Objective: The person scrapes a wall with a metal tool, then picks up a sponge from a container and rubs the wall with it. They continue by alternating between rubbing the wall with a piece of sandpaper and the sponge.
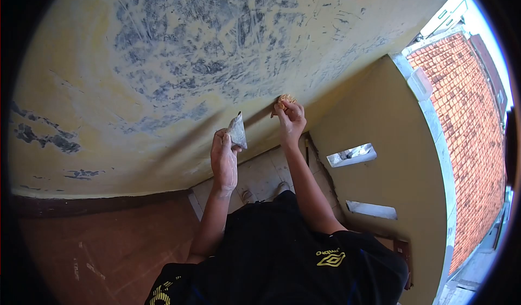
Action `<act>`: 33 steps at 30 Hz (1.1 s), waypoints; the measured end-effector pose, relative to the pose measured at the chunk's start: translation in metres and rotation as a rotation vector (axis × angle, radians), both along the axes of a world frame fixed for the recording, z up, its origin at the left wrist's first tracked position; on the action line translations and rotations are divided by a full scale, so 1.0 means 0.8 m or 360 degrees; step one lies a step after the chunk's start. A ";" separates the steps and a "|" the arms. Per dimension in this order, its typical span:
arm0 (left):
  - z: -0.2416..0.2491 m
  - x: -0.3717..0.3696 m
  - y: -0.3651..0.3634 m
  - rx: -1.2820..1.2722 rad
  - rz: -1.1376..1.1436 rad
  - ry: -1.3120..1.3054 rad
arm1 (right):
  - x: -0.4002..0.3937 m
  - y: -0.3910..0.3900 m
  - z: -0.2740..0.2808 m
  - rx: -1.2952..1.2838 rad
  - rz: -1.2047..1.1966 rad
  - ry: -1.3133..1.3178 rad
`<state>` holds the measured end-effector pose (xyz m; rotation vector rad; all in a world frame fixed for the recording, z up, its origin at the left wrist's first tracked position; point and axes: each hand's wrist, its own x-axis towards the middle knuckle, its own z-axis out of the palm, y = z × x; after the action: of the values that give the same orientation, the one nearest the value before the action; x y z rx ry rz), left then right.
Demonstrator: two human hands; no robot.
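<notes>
My left hand (223, 161) is closed around a putty scraper (237, 132), its grey, smeared, triangular blade pointing up with a dark tip. White residue coats the wrist and palm edge. Farther right and higher, my right hand (291, 121) pinches a crumpled orange-tan wad (286, 100) between thumb and fingers, close against the wall. What the wad is made of I cannot tell. The pale yellow wall (81, 87) in front carries a broad grey patch (201, 39) with white smears, and smaller dark patches at the left.
A low yellowish side wall (380, 126) with rectangular openings stands at my right, topped by a pale ledge (436, 126). Beyond it lies an orange tiled roof (461, 120). Light floor tiles (266, 169) show under my arms, and a reddish-brown surface (119, 245) spreads at lower left.
</notes>
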<state>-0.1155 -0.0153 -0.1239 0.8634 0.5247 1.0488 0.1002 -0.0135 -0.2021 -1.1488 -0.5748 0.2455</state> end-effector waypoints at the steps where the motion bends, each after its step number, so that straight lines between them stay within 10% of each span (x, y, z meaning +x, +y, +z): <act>1: 0.002 -0.002 0.001 0.0012 -0.0015 0.0004 | 0.003 0.001 0.003 0.0000 -0.0018 -0.0011; 3: 0.002 -0.009 0.002 0.0023 -0.0044 -0.0010 | 0.012 0.010 0.021 0.0112 -0.0163 0.0511; 9: 0.017 -0.026 -0.003 -0.0044 -0.0047 0.0004 | -0.012 0.023 0.159 0.0276 -0.0324 0.0203; 13: 0.024 -0.025 -0.002 -0.0153 -0.0033 -0.0061 | -0.057 0.006 0.121 -0.0048 -0.0210 -0.1123; 16: 0.017 -0.022 0.007 -0.0098 -0.0124 -0.0051 | -0.048 -0.003 0.072 -0.0135 -0.0121 -0.1165; 19: 0.022 -0.024 0.012 0.0011 -0.0164 -0.0067 | -0.026 0.001 0.048 -0.0117 -0.0156 -0.0380; 29: 0.018 -0.045 -0.008 0.0105 -0.0205 -0.0105 | -0.032 0.029 0.208 0.0436 -0.0192 -0.0237; 33: 0.048 -0.051 0.000 0.0185 -0.0197 -0.0197 | -0.039 0.027 0.244 0.0186 -0.0435 -0.1561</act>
<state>-0.1566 -0.0154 -0.0856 0.9152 0.3049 1.0192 0.0690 0.0079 -0.0069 -1.1766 -1.2505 -0.6229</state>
